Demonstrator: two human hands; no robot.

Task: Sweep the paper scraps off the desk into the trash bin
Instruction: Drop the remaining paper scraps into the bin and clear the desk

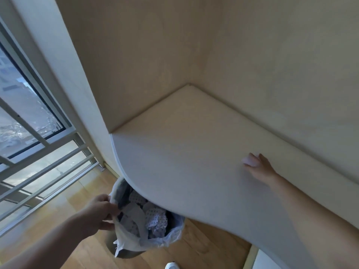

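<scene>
A trash bin (175, 236) lined with a white plastic bag stands on the floor under the desk's rounded front corner. Crumpled paper scraps (150, 216), some dotted, fill it. My left hand (97, 212) grips the bin's rim and bag on its left side. The white desk (184, 152) runs to the right along a beige wall. My right hand (258, 167) lies on the desk near the back, fingers spread flat over a small white paper scrap (248, 161) that shows blurred at the fingertips.
Beige panels (155, 55) wall in the desk at its back and left. A window with white rails (38, 133) is at the left. Wooden floor (68, 220) surrounds the bin. A white shoe tip (172, 265) shows at the bottom.
</scene>
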